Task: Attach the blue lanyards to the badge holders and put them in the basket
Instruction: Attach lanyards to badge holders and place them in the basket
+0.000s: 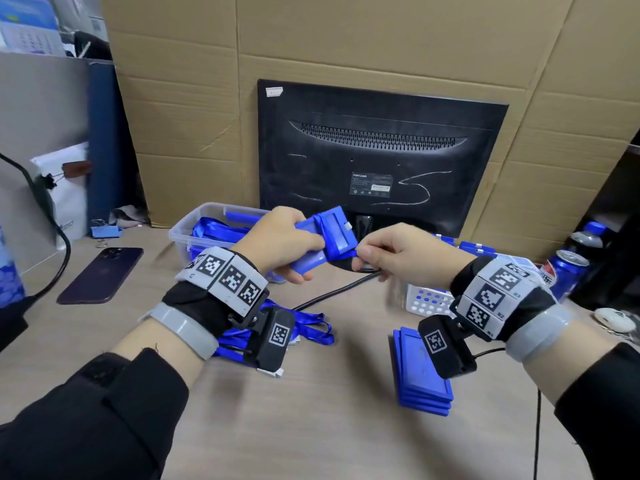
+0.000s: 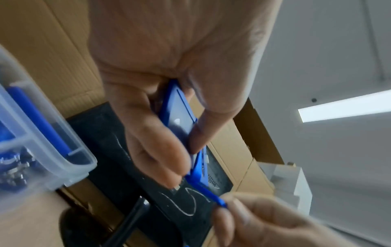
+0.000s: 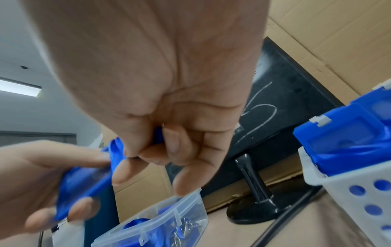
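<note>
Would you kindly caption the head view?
Left hand grips a blue badge holder while right hand pinches its lanyard strap.

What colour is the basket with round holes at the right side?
The basket is white; the blue contents show through its holes. The right wrist view shows it best.

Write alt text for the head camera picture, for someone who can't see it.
Above a desk, the left hand grips a blue badge holder while the right hand pinches a blue lanyard end at its edge. A white basket stands behind the right wrist.
</note>
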Demonstrator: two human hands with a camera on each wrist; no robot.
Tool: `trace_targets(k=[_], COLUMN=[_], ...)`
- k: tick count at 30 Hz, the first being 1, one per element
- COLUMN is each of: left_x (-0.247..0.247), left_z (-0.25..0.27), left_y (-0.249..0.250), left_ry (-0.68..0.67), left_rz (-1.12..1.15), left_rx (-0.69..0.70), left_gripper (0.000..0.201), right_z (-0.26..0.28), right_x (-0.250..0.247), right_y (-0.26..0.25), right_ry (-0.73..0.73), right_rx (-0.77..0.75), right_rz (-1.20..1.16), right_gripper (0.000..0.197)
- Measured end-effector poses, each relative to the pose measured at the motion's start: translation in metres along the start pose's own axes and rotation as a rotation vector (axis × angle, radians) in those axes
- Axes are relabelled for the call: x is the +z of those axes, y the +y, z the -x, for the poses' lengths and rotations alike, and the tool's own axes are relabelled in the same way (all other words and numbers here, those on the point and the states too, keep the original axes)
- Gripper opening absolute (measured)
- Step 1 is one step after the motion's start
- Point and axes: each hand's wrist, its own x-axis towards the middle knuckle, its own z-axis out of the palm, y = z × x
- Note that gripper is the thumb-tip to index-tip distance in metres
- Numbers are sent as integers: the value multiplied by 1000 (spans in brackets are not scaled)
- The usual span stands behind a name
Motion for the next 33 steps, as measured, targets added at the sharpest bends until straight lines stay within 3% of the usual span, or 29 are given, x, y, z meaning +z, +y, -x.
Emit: trace_targets(k=[3, 7, 15, 18, 24, 33], left_x=[1, -2, 0, 2, 3, 8], left_z=[1, 6, 7, 6, 6, 9], left_y=[-1, 2, -1, 0, 4, 15], left_ry=[-75, -165, -194, -210, -224, -272], left_rz=[-127, -188, -136, -114, -114, -183], left_rx=[0, 48, 113, 118, 135, 161], left_gripper=[13, 15, 24, 25, 29, 30], right_z=[-6, -10, -11, -11, -9, -1], right_x=[-4, -4, -2, -3, -2, -6], right_y=[1, -2, -1, -1, -3, -4], right_ry=[177, 315, 435, 422, 308, 268], right_rx=[-59, -118, -126, -84, -52, 31], right_rz=[103, 91, 67, 45, -72, -122], right_gripper=[12, 4, 24, 27, 6, 16])
